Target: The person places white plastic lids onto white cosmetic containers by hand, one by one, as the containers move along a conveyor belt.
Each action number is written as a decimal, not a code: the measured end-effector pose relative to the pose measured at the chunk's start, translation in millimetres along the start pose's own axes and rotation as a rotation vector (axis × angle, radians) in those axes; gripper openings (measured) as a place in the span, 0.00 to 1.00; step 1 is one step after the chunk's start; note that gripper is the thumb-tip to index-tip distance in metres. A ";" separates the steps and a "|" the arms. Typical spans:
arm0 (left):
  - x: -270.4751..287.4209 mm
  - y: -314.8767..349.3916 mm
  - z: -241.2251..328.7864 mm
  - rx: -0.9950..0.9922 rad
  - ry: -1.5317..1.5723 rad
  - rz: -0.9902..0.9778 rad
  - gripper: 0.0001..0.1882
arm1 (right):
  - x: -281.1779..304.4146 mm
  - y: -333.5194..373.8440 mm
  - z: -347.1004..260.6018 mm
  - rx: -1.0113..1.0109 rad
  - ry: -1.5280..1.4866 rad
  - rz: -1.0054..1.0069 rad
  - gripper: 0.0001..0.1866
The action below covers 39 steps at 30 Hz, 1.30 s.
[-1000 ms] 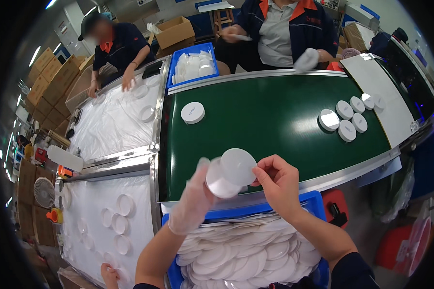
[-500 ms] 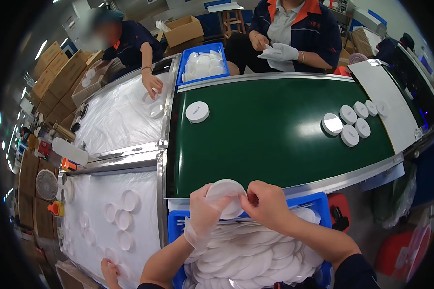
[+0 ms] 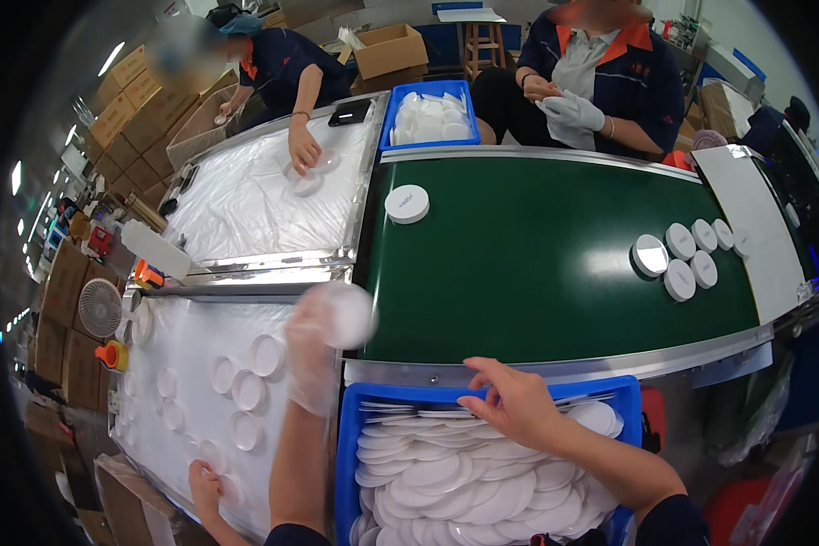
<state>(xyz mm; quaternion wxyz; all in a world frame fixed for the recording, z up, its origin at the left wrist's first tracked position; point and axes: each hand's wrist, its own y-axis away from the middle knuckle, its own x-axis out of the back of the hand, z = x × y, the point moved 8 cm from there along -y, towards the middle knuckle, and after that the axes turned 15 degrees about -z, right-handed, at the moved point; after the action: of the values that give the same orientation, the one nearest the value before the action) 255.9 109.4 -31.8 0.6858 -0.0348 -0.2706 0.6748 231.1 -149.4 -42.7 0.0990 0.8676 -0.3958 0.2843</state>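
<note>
My left hand, in a thin clear glove, is up over the seam between the white bench and the green belt, its grip closed on a round white lid. The lid is blurred, so I cannot tell how the fingers sit on it; it hangs above the belt's near-left corner, touching nothing below. My bare right hand lies over the far rim of the blue bin, fingers spread loosely and holding nothing, its tips just above the heap of flat white discs inside. The bin sits right against my body, which I judge keeps the discs within easy reach.

On the belt a single lid rests at the far left, and a cluster of lids lies well to the right. More lids dot the white bench (someone else's hand presses one at its near edge). Across the belt two people work by a second bin.
</note>
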 end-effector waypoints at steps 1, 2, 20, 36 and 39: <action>29.8 8.9 -39.5 0.225 0.173 0.199 0.16 | -1.4 0.6 2.2 -0.004 0.002 0.001 0.22; 58.2 23.5 -64.8 0.396 0.152 0.287 0.18 | -3.4 0.3 -0.7 0.008 -0.005 -0.009 0.22; -83.2 -187.6 -102.2 0.408 -0.957 -0.312 0.38 | -75.1 13.5 -21.0 0.273 0.273 -0.339 0.08; -40.6 83.4 54.9 0.270 1.498 0.181 0.33 | -103.4 -53.6 -77.9 0.460 0.459 -0.152 0.02; -29.4 114.7 75.8 0.255 1.513 0.374 0.31 | -128.6 -63.2 -70.4 0.389 0.600 -0.149 0.02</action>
<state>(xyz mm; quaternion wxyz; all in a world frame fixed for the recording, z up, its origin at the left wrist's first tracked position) 121.9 67.6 -24.2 0.5573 -0.4503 0.3595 0.5978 181.3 1.8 -55.2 0.0643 0.7748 -0.2233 0.5880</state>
